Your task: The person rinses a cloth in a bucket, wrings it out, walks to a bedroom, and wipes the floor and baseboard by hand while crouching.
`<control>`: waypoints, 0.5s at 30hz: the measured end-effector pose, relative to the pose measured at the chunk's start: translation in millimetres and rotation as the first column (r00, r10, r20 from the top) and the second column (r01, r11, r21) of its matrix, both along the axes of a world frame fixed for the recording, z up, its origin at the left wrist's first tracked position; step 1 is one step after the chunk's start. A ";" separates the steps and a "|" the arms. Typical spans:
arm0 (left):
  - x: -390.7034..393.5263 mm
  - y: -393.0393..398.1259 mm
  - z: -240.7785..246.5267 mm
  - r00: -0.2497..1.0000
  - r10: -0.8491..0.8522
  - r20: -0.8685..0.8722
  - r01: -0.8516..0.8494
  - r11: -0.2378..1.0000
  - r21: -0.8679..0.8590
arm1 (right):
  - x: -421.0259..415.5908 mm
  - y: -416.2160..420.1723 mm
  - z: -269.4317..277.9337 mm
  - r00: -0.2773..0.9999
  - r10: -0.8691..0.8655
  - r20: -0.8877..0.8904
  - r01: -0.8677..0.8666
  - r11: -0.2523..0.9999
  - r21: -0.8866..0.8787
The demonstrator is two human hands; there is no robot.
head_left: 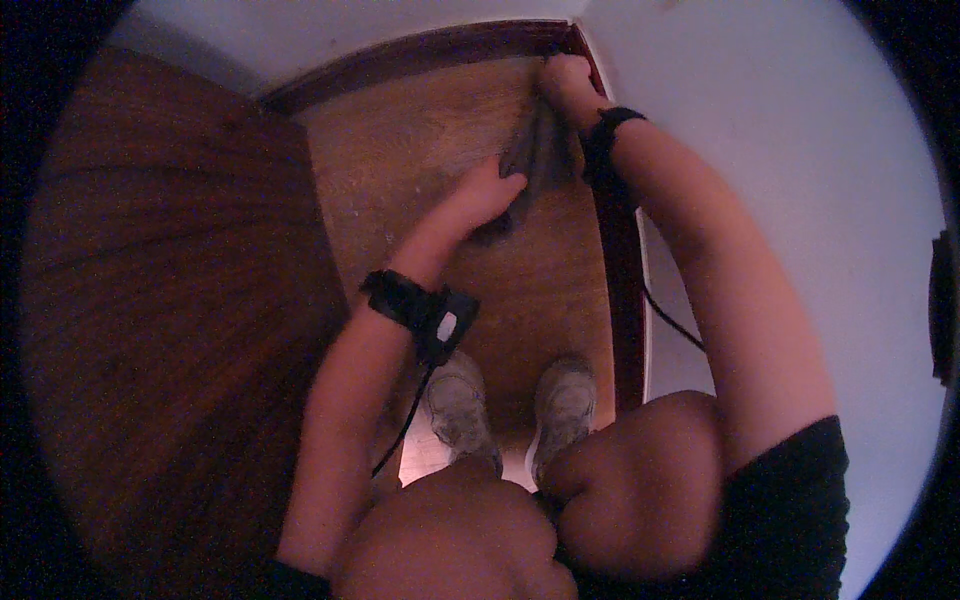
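Observation:
My right hand [568, 81] is curled low in the far corner, close to the dark baseboard [480, 41]. My left hand [493, 189] reaches over the wooden floor [390, 142], nearer to me, its thumb and fingers bent around something dark. A dark, blurred thing, perhaps a cloth [541, 150], stretches over the floor between the two hands; its edges cannot be made out. What the right fingers hold is hidden by the hand. Each wrist has a black strap, and the left one carries a small black device [448, 322] with a cable.
A large dark wood-grain panel or door [180, 247] fills the left side. A white wall [787, 150] with a dark red-brown skirting [624, 300] runs along the right. My shoes [562, 401] stand on the floor below my knees, and a black cable [675, 322] hangs by the right arm.

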State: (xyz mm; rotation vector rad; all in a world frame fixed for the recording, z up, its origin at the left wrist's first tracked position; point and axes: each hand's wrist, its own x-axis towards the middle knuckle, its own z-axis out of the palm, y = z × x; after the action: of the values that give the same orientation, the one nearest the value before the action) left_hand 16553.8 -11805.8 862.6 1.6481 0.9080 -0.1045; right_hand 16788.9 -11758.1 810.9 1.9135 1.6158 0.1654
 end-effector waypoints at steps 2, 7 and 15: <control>-6.7 -0.2 -38.7 1.000 0.013 -0.015 -0.012 0.999 0.053 | -15.0 -2.6 2.9 0.995 0.080 0.055 -0.079 0.996 -0.030; -4.0 -5.7 -79.2 0.994 0.100 0.047 -0.104 0.991 0.084 | -11.1 13.0 -14.5 0.999 -0.040 -0.036 0.038 0.998 -0.051; -4.8 -14.7 -56.8 0.991 0.132 0.028 -0.132 0.991 -0.005 | -5.4 5.2 17.6 0.978 0.156 0.135 -0.145 0.985 -0.090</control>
State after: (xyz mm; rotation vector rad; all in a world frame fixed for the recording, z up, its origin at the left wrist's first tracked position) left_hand 16549.0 -11820.5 805.8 1.5781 0.9921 0.0089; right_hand 16783.6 -11752.9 828.5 1.6805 1.6456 0.2887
